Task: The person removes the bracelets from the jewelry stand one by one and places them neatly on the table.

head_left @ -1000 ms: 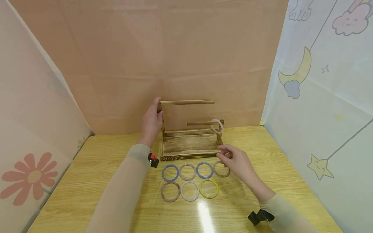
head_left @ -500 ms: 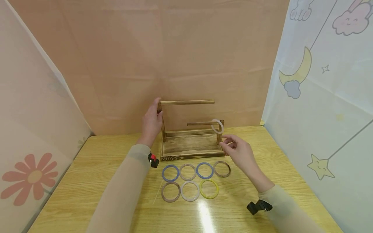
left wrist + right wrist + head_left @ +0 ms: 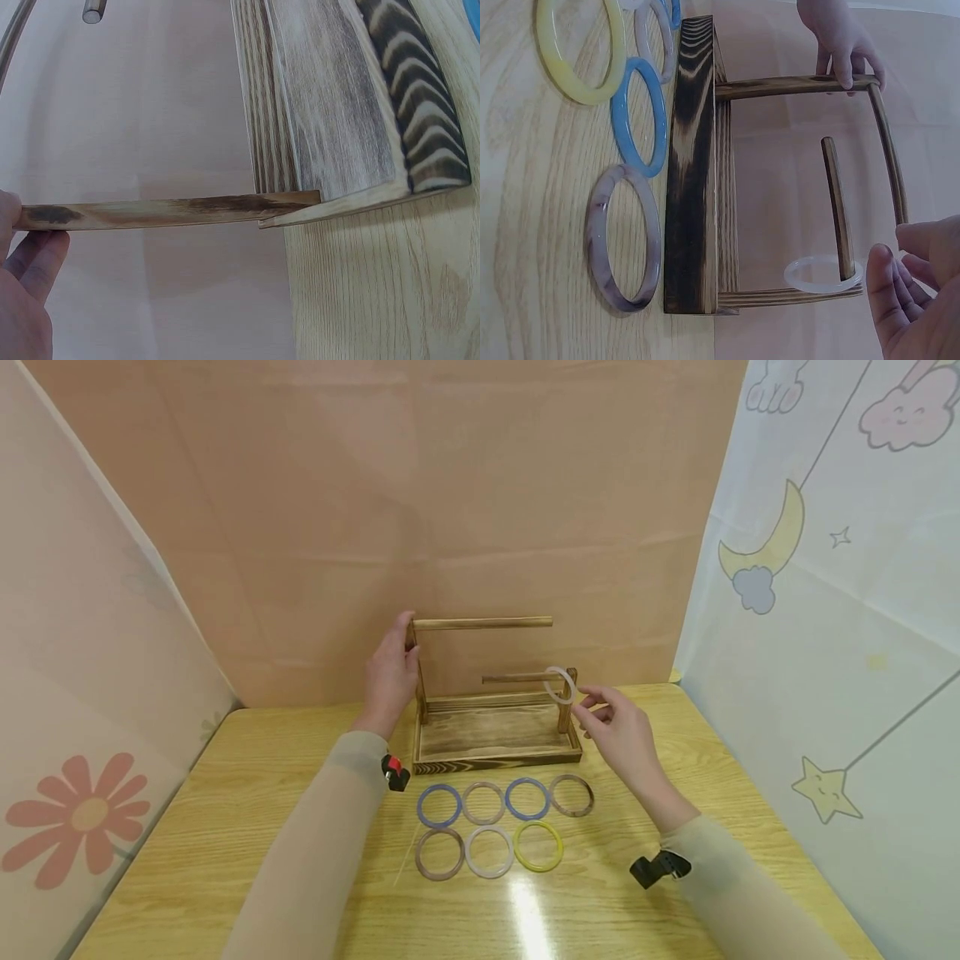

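Observation:
A dark-grained wooden bangle stand (image 3: 495, 767) has a high rod (image 3: 483, 623) and a lower, shorter rod (image 3: 513, 677) above its tray base. My left hand (image 3: 392, 672) grips the top of its left post (image 3: 165, 211), thumb on one side and fingers on the other. Around the lower rod, close against the right post, hangs a translucent white bangle (image 3: 802, 285). Just right of that post is my right hand (image 3: 621, 727), thumb and index finger apart (image 3: 883, 274) with nothing between them, fingertips right by the white bangle and post.
Several bangles lie in two rows before the stand: blue (image 3: 439, 806), pinkish (image 3: 483, 803), another blue (image 3: 527, 799) and marbled brown (image 3: 572, 796) behind; brown (image 3: 439, 854), whitish (image 3: 489, 852) and yellow (image 3: 537, 847) in front. A tan cloth (image 3: 315, 527) hangs behind the wooden table (image 3: 247, 827).
My right hand has risen from beside the marbled brown bangle up to the stand's right post, near the hanging white bangle. The left hand keeps its grip on the left post.

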Demonstrator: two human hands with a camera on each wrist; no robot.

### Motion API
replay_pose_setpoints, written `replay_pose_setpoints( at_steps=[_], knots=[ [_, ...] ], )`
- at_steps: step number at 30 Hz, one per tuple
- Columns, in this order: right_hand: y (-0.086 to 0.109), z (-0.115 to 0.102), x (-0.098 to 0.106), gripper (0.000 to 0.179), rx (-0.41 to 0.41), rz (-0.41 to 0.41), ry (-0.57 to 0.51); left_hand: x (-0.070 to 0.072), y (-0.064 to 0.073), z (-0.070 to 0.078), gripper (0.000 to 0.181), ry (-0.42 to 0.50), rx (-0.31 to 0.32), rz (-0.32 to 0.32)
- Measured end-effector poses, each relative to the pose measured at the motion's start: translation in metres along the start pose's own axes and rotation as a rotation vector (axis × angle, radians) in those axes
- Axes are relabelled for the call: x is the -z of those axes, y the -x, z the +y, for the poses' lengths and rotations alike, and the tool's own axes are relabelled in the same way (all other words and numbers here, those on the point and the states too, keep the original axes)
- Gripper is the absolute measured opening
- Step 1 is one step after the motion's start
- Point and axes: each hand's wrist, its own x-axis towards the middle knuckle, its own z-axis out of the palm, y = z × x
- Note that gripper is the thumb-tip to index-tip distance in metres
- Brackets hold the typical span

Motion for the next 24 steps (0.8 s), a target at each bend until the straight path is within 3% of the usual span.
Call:
replay_pose_setpoints(
  at_steps=[24],
  knots=[
    [-0.028, 0.012, -0.011, 0.039, 0.012, 0.047, 0.026, 0.001, 0.001, 0.000, 0.067, 0.029, 0.004, -0.002]
  ],
)
